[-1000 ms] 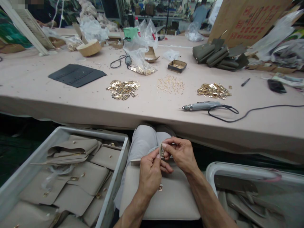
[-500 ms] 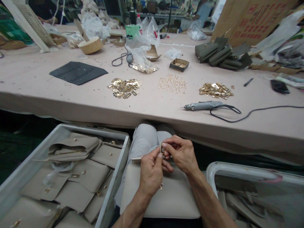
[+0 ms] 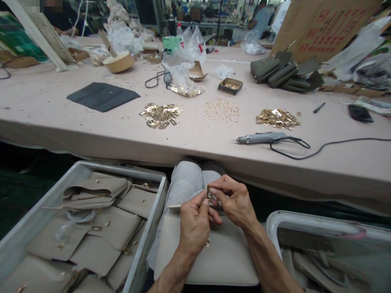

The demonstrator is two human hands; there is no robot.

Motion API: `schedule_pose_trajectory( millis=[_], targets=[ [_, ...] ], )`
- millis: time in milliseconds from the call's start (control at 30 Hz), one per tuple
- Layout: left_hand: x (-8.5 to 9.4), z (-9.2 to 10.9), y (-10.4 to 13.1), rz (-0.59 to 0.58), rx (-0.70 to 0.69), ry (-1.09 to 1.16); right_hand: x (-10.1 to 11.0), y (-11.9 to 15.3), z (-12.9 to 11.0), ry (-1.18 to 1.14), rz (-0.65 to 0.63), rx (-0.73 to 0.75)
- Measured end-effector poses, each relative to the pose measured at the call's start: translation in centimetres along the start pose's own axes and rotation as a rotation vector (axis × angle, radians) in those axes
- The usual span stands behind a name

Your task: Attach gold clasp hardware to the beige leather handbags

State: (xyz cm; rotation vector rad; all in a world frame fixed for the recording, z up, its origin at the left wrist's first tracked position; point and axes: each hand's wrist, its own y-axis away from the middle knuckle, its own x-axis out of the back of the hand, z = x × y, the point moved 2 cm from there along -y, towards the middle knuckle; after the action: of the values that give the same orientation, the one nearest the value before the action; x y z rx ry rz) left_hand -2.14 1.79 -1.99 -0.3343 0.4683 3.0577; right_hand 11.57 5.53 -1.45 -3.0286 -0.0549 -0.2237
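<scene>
A beige leather bag lies across my lap, with a small gold fitting on its front. Above it, both hands meet at a gold metal plate at the raised edge of the bag's flap. My left hand pinches the flap edge and plate between thumb and fingers. From the right, my right hand has thumb and forefinger closed on the same plate, its lower fingers curled beneath. The fingers partly hide the flap edge.
Beige bags fill a grey bin at left; another bin stands at right. On the table lie gold plate piles scattered screws and an electric screwdriver.
The gold plate between my fingers has turned and shows more of its face. My right thumb and forefinger have shifted slightly on it. The camera view has moved a little.
</scene>
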Motion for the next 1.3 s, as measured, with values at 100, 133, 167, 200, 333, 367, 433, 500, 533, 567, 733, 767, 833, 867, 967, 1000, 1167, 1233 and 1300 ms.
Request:
schedule_pose_trajectory(
  millis=[100,133,167,200,333,367,433,500,533,567,733,767,833,867,967,1000,1167,1233,1300],
  targets=[
    [0.0,0.09,0.03,0.003,-0.001,0.002,-0.07,0.05,0.12,-0.019,-0.013,-0.006],
    [0.01,0.08,0.02,0.004,-0.003,0.004,-0.08,0.06,0.12,-0.027,-0.022,-0.003],
    [0.02,0.04,-0.01,0.003,-0.005,0.007,-0.1,0.07,0.11,-0.036,-0.033,0.0],
    [0.03,-0.01,-0.04,0.001,-0.007,0.011,-0.1,0.08,0.08,-0.044,-0.045,0.004],
    [0.06,-0.17,-0.16,-0.004,-0.007,0.015,-0.05,0.1,0.05,-0.069,-0.078,0.01],
    [0.06,-0.17,-0.18,-0.003,-0.008,0.013,-0.04,0.12,0.06,-0.073,-0.079,0.011],
    [0.06,-0.12,-0.18,0.005,-0.01,0.012,-0.05,0.16,0.1,-0.077,-0.078,0.011],
    [0.05,-0.05,-0.17,0.008,-0.012,0.019,-0.12,0.19,0.15,-0.076,-0.078,0.013],
    [0.05,-0.02,-0.16,0.009,-0.013,0.022,-0.18,0.2,0.16,-0.075,-0.078,0.015],
    [0.05,0.0,-0.14,0.01,-0.015,0.024,-0.25,0.22,0.18,-0.075,-0.078,0.015],
    [-0.04,0.01,0.08,0.025,-0.017,0.042,-0.63,0.34,0.1,-0.07,-0.051,0.0],
    [-0.07,0.0,0.12,0.029,-0.019,0.044,-0.67,0.36,0.04,-0.064,-0.04,0.005],
    [-0.1,-0.03,0.14,0.044,-0.028,0.046,-0.7,0.4,-0.11,-0.051,-0.022,0.022],
    [-0.11,-0.06,0.12,0.049,-0.036,0.047,-0.68,0.41,-0.17,-0.046,-0.019,0.028],
    [-0.13,-0.26,0.03,0.061,-0.055,0.052,-0.51,0.43,-0.21,-0.04,-0.02,0.033],
    [-0.13,-0.35,0.0,0.062,-0.056,0.052,-0.43,0.43,-0.2,-0.041,-0.023,0.034],
    [-0.21,-0.62,-0.07,0.065,-0.043,0.048,-0.18,0.45,-0.05,-0.054,-0.043,0.061],
    [-0.24,-0.6,-0.05,0.068,-0.042,0.044,-0.09,0.44,0.05,-0.059,-0.046,0.069],
    [-0.28,-0.58,-0.01,0.07,-0.041,0.043,0.03,0.43,0.18,-0.07,-0.048,0.069]
  ],
)
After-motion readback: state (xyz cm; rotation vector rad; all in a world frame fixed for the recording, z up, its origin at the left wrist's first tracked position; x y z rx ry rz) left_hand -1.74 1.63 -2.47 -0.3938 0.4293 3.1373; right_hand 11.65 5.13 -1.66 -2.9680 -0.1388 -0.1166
